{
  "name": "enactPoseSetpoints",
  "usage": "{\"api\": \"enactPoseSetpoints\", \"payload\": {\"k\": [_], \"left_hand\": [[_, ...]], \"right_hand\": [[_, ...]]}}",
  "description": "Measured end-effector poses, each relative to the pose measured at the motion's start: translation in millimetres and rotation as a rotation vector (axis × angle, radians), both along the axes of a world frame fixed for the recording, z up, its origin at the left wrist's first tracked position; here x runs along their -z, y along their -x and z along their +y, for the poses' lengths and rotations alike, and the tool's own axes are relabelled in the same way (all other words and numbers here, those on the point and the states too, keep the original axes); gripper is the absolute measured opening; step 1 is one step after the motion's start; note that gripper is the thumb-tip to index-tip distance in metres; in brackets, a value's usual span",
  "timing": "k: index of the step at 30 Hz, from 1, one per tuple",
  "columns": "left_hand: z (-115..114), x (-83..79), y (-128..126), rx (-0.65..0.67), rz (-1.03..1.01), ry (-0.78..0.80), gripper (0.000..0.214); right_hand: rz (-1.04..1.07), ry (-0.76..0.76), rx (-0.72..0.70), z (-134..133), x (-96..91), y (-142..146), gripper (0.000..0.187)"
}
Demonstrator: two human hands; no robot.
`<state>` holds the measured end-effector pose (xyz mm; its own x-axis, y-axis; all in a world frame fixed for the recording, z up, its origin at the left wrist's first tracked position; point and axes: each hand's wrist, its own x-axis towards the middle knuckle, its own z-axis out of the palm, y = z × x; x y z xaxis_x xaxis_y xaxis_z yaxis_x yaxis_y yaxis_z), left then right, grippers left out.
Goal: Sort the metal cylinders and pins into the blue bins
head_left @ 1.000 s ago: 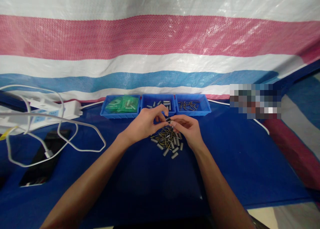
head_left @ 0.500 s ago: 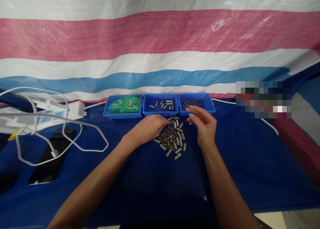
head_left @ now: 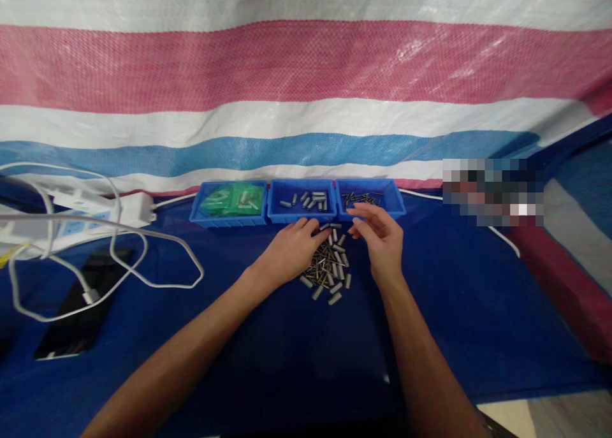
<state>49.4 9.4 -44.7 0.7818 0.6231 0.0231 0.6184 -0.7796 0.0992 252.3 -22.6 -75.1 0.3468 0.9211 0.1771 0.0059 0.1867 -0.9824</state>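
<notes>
A loose pile of brass-coloured screws (head_left: 320, 267) and grey metal cylinders (head_left: 335, 298) lies on the blue table covering. My left hand (head_left: 292, 250) rests at the pile's upper left edge with fingers curled down and thumb drawn in; what its fingertips hold, if anything, is hidden. Right of the pile, my right hand (head_left: 382, 239) hovers before the right bin, thumb and fingers apart, nothing visible between them. Behind stand three blue bins: the right bin (head_left: 400, 203) has dark screws, the middle bin (head_left: 301, 217) grey cylinders, the left bin (head_left: 224, 222) a green bag with cylinders on it.
On the left lie a white power strip (head_left: 134, 210), looping white cables (head_left: 189, 287) and a black phone (head_left: 79, 320). A striped plastic sheet (head_left: 287, 68) hangs behind the bins. At the right back is a blurred-out patch, with a white cable (head_left: 504, 240) beside it.
The whole view has shifted slightly, moving things leftward. My left hand has come in over the pile's upper left, its thumb now nearer the cylinders. My right hand keeps about the same pose.
</notes>
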Motion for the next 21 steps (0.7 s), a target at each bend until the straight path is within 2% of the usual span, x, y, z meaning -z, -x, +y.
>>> {"api": "enactPoseSetpoints", "payload": {"k": [6,11,17,21], "left_hand": [[3,-6.0,4,-0.023,0.026,0.042,0.029],[8,-6.0,10,-0.054,0.003,0.094,0.027],[11,5.0,14,-0.083,-0.163,0.242,0.031],[11,2.3,14,-0.096,-0.256,0.266,0.026]], "right_hand": [[0.015,0.000,-0.016,1,1.6,1,0.025],[0.036,0.007,-0.021,1,3.2,1,0.024],[0.024,0.011,-0.032,1,3.3,2,0.025],[0.032,0.012,-0.041,0,2.6,2,0.024]]}}
